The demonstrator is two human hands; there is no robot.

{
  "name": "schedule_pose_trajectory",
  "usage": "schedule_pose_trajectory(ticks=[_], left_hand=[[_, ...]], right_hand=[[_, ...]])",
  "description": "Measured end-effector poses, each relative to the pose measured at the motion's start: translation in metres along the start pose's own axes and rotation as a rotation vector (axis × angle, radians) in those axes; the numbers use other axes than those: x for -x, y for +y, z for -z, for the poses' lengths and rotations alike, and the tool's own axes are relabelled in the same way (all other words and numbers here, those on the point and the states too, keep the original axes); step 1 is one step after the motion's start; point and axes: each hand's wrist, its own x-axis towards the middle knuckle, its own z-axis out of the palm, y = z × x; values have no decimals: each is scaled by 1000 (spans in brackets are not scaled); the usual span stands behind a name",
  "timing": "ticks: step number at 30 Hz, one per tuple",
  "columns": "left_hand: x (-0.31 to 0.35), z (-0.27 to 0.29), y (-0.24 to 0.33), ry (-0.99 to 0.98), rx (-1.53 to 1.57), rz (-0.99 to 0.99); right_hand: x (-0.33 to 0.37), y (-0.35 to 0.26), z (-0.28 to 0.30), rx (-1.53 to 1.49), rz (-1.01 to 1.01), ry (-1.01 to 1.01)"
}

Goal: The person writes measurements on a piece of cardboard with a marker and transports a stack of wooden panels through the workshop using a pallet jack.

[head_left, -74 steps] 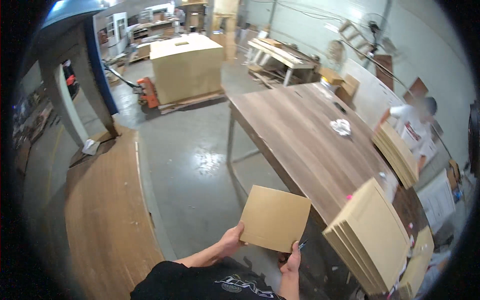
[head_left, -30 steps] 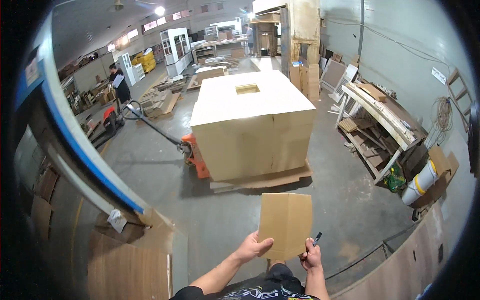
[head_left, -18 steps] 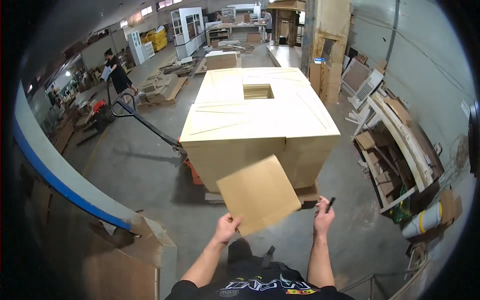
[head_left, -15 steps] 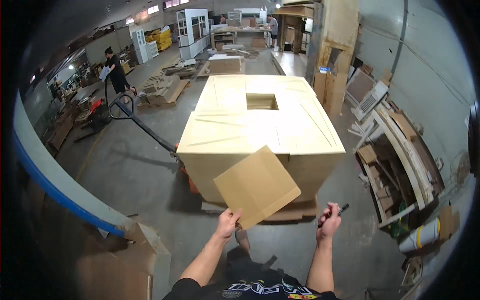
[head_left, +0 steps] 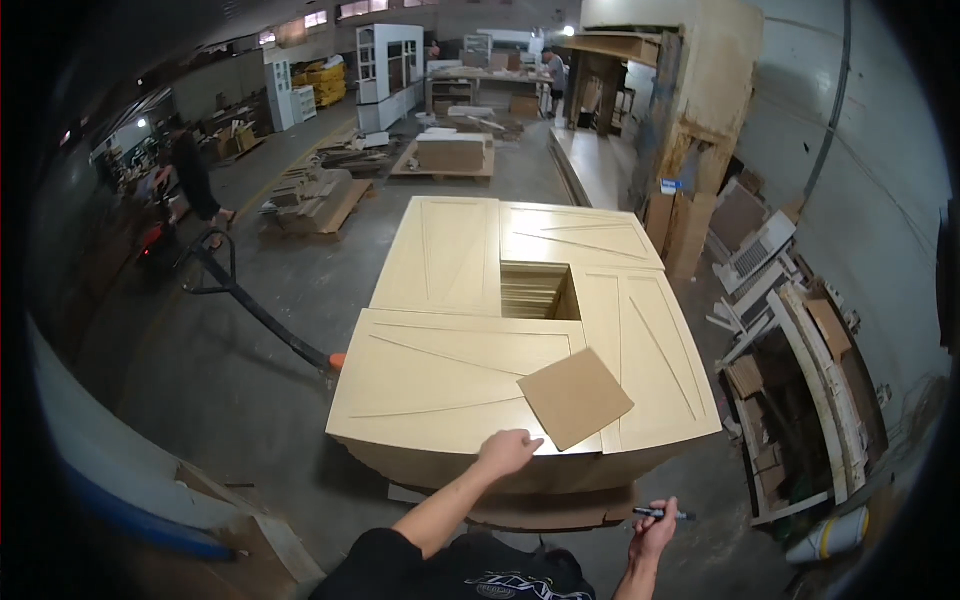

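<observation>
A square brown piece of cardboard (head_left: 576, 400) lies flat on the front of a stack of cream-coloured panels (head_left: 440, 390). Just left of the cardboard's near corner is my left hand (head_left: 508, 453), its fingers loosely curled and slightly apart, with nothing in them. It hovers at the stack's near edge. My right hand (head_left: 654, 532), lower and to the right, is closed around a dark marker pen (head_left: 680, 516) and stays off the panels. The panels have raised slanting strips and surround a rectangular gap, inside which more stacked edges show.
A pallet jack handle (head_left: 260, 315) sticks out left of the stack. White frames and wood scraps (head_left: 800, 370) lean along the right wall, near a white bucket (head_left: 828, 536). Loaded pallets (head_left: 440, 165) stand farther back. A person in dark clothes (head_left: 195, 180) is at far left.
The cardboard has gone from my left hand onto the panels. My left hand has moved forward and right. My view has moved closer to the stack; my right hand keeps the marker pen.
</observation>
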Motion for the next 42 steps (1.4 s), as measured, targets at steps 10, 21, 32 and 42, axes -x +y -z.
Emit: schedule_pose_trajectory(ticks=[10, 21, 32, 42], left_hand=[[3, -3, 51, -454, 875, 94], [-65, -15, 5, 249, 572, -101], [-279, 18, -70, 435, -162, -476], [-296, 27, -85, 456, -79, -418]], right_hand=[[-108, 23, -188, 684, -78, -997], [-233, 35, -258, 376, 87, -570], [-289, 109, -327, 817, 846, -863], [-283, 138, -319, 455, 331, -1064]])
